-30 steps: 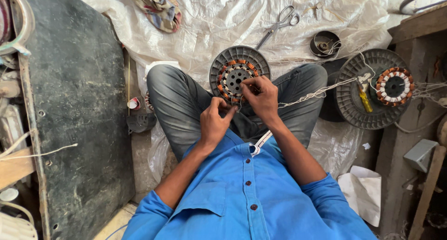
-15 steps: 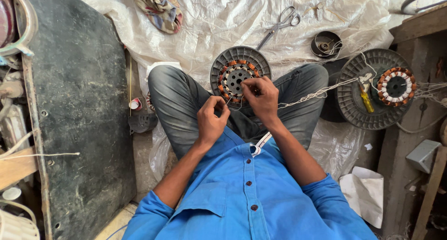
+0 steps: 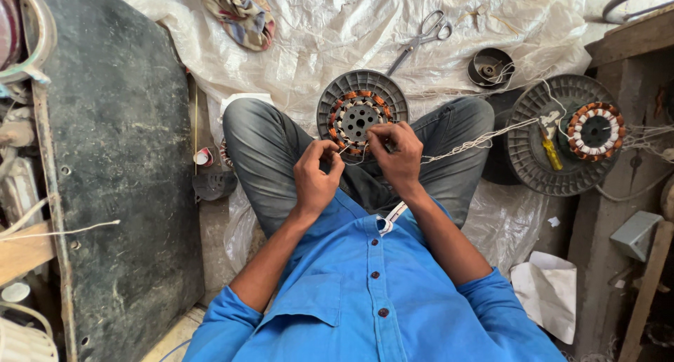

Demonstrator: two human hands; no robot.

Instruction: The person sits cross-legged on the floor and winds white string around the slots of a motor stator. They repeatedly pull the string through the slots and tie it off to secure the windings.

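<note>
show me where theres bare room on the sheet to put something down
Bare white sheet lies between the patterned cloth and the scissors. Crowded around both hands at the wound stator and by the second stator.

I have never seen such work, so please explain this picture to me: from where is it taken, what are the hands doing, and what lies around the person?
The camera sits on the person's head and looks down at the lap. The left hand and right hand pinch a thin white string at a round grey disc with copper-orange wire coils, which rests between the knees. A second grey disc with orange and white coils lies to the right, steel scissors lie on the white plastic sheet, and a dark board lies to the left.
</note>
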